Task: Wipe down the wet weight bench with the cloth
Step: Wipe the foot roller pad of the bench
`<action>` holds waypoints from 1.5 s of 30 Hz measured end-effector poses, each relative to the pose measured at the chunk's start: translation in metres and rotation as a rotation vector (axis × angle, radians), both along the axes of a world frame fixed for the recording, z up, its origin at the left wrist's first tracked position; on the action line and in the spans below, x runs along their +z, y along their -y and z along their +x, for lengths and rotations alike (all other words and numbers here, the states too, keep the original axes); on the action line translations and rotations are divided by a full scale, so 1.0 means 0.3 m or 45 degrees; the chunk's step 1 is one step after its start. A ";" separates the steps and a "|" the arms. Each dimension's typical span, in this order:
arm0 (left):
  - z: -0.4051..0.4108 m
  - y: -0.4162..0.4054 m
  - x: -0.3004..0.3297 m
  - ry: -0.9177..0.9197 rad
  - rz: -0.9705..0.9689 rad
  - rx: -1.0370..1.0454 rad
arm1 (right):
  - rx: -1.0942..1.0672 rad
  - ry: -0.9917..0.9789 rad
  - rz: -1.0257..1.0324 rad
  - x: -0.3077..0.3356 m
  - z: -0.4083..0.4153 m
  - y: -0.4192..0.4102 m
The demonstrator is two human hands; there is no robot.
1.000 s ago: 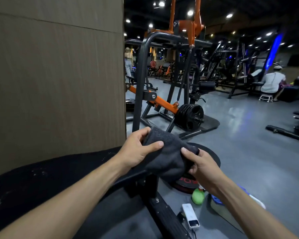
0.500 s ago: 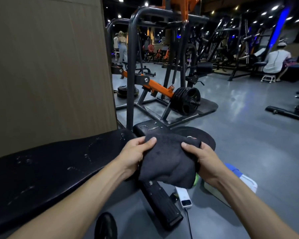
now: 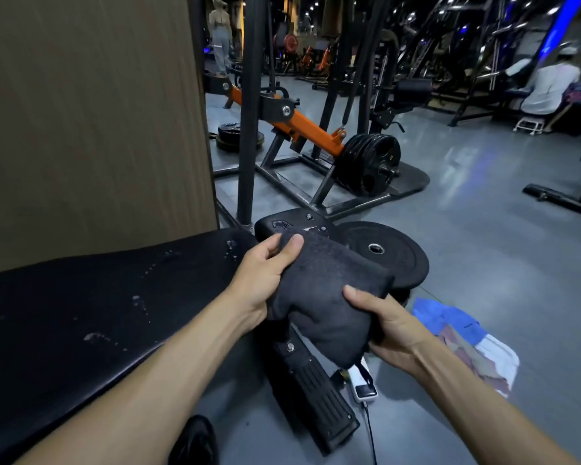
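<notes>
Dark grey cloth point(image 3: 322, 297), folded into a thick pad, is held between both of my hands above the floor, just off the right end of the bench. My left hand point(image 3: 265, 276) grips the upper left edge of the cloth: the thumb lies flat on top of the fabric and the fingers curl beneath it. My right hand point(image 3: 383, 323) grips the lower right edge: the thumb presses across the top surface and the fingers wrap under the fold. The cloth spans the gap between the two hands and sags at its lower corner, below the right hand.

The weight bench point(image 3: 91, 317) runs from the lower left corner of the view toward the centre. Its black pad carries scattered water droplets and streaks, most of them toward its right end and along the middle. My left forearm crosses above the front edge of the pad. The cloth is not touching the pad; it hangs just beyond the pad's right end, over the bench's black foot bar point(image 3: 312, 384).

A black weight plate point(image 3: 389, 253) lies flat on the floor behind the cloth. A white remote point(image 3: 363, 387) with a cable lies beside the foot bar. A blue and white bag point(image 3: 467, 340) lies on the floor right of my right hand.
</notes>
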State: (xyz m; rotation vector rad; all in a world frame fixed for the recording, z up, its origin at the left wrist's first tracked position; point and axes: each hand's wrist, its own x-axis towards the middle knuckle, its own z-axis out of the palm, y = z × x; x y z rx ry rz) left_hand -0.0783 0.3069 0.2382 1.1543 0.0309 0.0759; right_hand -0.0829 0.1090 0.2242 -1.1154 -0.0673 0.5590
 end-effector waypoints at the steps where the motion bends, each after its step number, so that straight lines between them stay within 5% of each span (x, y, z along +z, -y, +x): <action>1: 0.027 -0.008 -0.010 -0.039 -0.001 0.003 | -0.053 0.014 -0.058 0.010 0.027 -0.010; 7: 0.203 -0.063 -0.080 -0.178 0.424 -0.032 | -0.347 0.040 -0.356 0.081 0.225 0.009; 13: 0.273 -0.213 -0.153 -0.014 1.810 0.049 | -0.689 0.421 -0.895 0.004 0.443 0.088; 17: 0.269 -0.257 -0.182 0.114 2.155 -0.044 | -0.684 0.614 -1.143 -0.129 0.510 0.006; 25: 0.300 -0.279 -0.207 0.221 2.249 -0.135 | 0.001 1.412 -1.860 -0.367 0.354 -0.253; 29: 0.322 -0.273 -0.232 0.207 2.209 -0.186 | 0.016 1.283 -1.886 -0.308 0.516 -0.227; 33: 0.329 -0.266 -0.248 0.175 2.137 -0.189 | -0.087 0.877 -2.056 -0.245 0.750 -0.232; 36: 0.332 -0.251 -0.250 0.169 2.151 -0.201 | -0.036 1.043 -2.124 -0.256 0.669 -0.269; 40: 0.341 -0.263 -0.254 0.148 2.166 -0.192 | 0.236 1.377 -1.840 -0.263 0.489 -0.213; 45: 0.349 -0.283 -0.262 0.096 2.144 -0.204 | 0.055 1.078 -2.091 -0.229 0.772 -0.178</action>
